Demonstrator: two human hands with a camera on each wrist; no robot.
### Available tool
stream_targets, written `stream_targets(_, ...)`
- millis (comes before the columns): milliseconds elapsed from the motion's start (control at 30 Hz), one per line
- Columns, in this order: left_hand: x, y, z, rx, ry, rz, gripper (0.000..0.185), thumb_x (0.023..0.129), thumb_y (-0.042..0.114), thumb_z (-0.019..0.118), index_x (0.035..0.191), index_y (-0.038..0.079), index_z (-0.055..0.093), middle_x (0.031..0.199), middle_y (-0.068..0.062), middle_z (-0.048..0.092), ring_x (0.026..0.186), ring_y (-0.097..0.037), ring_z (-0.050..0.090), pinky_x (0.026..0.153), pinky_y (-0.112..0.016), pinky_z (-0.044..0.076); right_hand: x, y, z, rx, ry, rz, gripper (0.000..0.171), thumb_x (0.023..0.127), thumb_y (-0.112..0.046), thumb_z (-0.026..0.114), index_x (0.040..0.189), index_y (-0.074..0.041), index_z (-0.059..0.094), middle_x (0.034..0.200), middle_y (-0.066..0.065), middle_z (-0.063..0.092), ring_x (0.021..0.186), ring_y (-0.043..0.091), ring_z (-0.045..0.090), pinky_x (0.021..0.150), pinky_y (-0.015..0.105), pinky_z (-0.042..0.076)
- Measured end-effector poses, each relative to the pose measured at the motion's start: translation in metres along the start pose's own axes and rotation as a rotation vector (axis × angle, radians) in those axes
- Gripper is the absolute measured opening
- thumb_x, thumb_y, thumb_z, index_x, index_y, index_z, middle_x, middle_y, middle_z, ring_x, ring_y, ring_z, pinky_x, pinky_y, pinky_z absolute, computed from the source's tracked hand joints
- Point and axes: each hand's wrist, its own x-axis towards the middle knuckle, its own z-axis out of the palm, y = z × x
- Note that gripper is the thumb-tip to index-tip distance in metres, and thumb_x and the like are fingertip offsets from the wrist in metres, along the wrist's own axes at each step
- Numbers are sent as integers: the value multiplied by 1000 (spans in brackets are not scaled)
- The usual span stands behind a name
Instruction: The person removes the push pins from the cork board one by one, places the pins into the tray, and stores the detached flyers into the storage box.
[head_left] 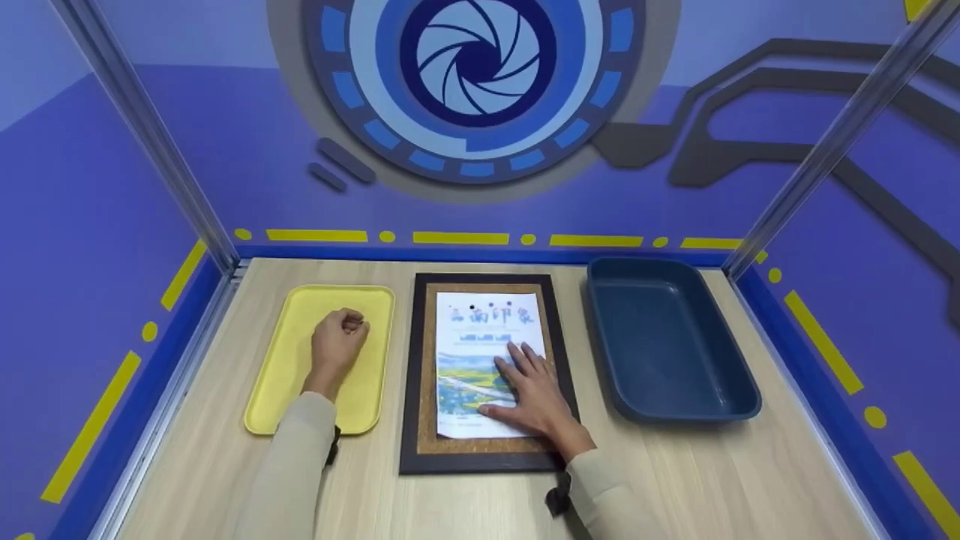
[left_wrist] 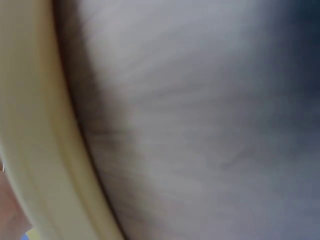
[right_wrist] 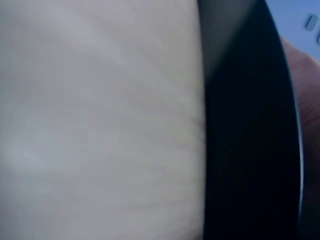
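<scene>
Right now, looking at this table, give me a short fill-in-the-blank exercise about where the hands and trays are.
1. The left hand is curled into a fist over the ____ tray.
2. The right hand lies flat on the printed sheet inside the dark ____.
3. The blue bin stands to the ____ of the frame.

Missing words: yellow; frame; right

Cream long sleeves (head_left: 300, 457), black wrist straps (head_left: 559, 499)

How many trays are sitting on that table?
2. A yellow tray lies left of the framed board, under the left hand; a dark blue tray lies to the board's right. None appears hidden.
</scene>
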Motion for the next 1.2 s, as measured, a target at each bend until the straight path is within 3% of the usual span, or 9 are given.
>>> stream_targets(167,2,1,1,-16,-13,5,24,101,23,71,118,6,72,112,-9,68,104,-25,66,93,-42,55,0,1,-2,-8,-2,1,101,84,-79,68,160,-17,49,172,14,29,160,41,19,123,68,18)
stream_targets(600,-1,6,-14,-144,-143,-43,39,103,19,69,135,-2,64,126,-17,64,116,-30,64,100,-43,53,1,-1,-5,-12,-30,18,101,85,-81,66,162,-19,46,174,11,25,161,39,16,125,67,14)
stream_targets(733,2,13,-17,-113,-159,7,41,103,18,69,136,-6,63,129,-21,62,118,-34,63,101,-47,53,1,-1,-5,-10,-25,18,101,85,-82,65,162,-19,46,174,11,25,161,38,16,125,66,14)
stream_targets(833,5,24,-16,-84,-152,83,39,102,15,71,133,-8,64,128,-25,62,117,-38,64,100,-50,53,0,-1,-4,-12,-15,11,101,84,-81,66,161,-19,47,173,12,27,161,39,17,125,67,15)
stream_targets(1000,6,51,-2,-108,-133,168,38,99,12,75,130,-10,65,122,-26,64,111,-39,66,97,-50,55,0,1,-1,-5,3,-13,100,84,-78,69,160,-15,50,171,15,31,159,43,21,123,68,18)
stream_targets(1200,2,82,19,-92,-159,237,37,100,14,75,129,-6,66,121,-19,64,111,-33,66,97,-46,56,-1,1,-1,3,-10,-5,101,84,-78,69,161,-16,47,172,14,29,160,41,19,124,66,17)
